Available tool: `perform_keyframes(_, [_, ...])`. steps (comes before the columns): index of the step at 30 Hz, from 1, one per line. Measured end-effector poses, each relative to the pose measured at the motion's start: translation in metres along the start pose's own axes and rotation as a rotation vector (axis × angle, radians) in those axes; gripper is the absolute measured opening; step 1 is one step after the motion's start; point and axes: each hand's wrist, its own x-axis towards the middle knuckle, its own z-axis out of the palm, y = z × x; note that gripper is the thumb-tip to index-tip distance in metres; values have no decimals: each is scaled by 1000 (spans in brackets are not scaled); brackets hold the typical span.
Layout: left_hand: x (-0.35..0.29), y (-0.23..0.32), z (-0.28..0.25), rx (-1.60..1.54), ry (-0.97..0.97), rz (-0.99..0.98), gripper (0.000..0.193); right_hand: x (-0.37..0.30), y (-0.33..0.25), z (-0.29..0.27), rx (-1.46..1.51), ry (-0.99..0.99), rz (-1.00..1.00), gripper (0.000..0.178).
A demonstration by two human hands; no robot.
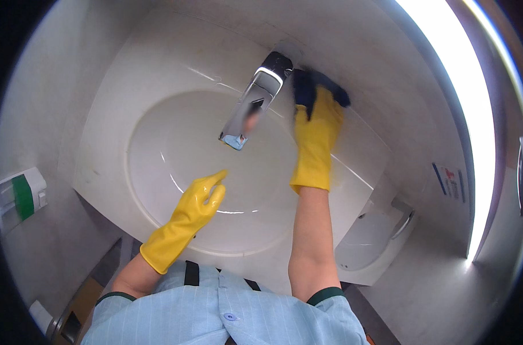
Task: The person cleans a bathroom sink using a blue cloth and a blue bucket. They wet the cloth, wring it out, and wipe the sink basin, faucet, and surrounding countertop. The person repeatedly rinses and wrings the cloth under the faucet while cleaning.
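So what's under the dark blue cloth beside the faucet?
White counter shows near the dark blue cloth. Whatever lies directly under it is hidden by the cloth and right hand.

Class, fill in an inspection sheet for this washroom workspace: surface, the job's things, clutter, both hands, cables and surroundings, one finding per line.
Surface: pale counter with an oval white basin set in it.
Job's things: dark cloth at the back of the counter, beside the base of a shiny faucet that reaches over the basin.
Clutter: nothing seen.
Left hand: yellow glove, loosely curled over the basin, holding nothing visible.
Right hand: yellow glove, holding the dark cloth; slightly blurred.
Cables: nothing seen.
Surroundings: second basin at right, bright light strip beyond the counter, white-and-green box at left.
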Motion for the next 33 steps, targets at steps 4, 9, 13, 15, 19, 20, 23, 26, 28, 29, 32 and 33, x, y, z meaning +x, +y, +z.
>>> perform_keyframes(4, [-8, 8, -6, 47, 35, 18, 39, 8, -32, 7, 57, -26, -69, 65])
perform_keyframes(9, [-25, 14, -7, 69, 40, -19, 40, -10, -49, -10, 191, -174, -52, 60])
perform_keyframes(13, [-36, 23, -3, 32, 30, -77, 41, -45, -60, -26, 460, -156, -70, 52])
perform_keyframes(15, [-38, 32, -3, 35, 16, -55, 41, -66, -66, -44, 662, -177, 91, 50])
perform_keyframes(19, [-53, 27, -4, 55, 52, -2, 42, -90, -50, -79, 1124, -198, 365, 42])
perform_keyframes(20, [-58, 26, -3, 79, 65, -2, 42, -95, -42, -87, 1125, -104, 394, 42])
perform_keyframes(23, [-73, 25, -3, 109, 99, -27, 41, -90, -4, -114, 1044, 111, 474, 41])
perform_keyframes(26, [-84, 27, -3, 58, 103, -100, 41, -77, 34, -111, 666, 261, 403, 44])
perform_keyframes(28, [-88, 41, -5, 14, 70, -139, 41, -79, 79, -83, 379, 256, 261, 45])
perform_keyframes(29, [-90, 46, -6, 8, 93, -138, 42, -80, 75, -79, 373, 210, 220, 46])
perform_keyframes(32, [-94, 47, -10, -3, 144, -107, 42, -88, 55, -58, 366, 199, 57, 54])
perform_keyframes(33, [-94, 36, -7, -2, 148, -85, 41, -96, 48, -50, 324, 210, -25, 55])
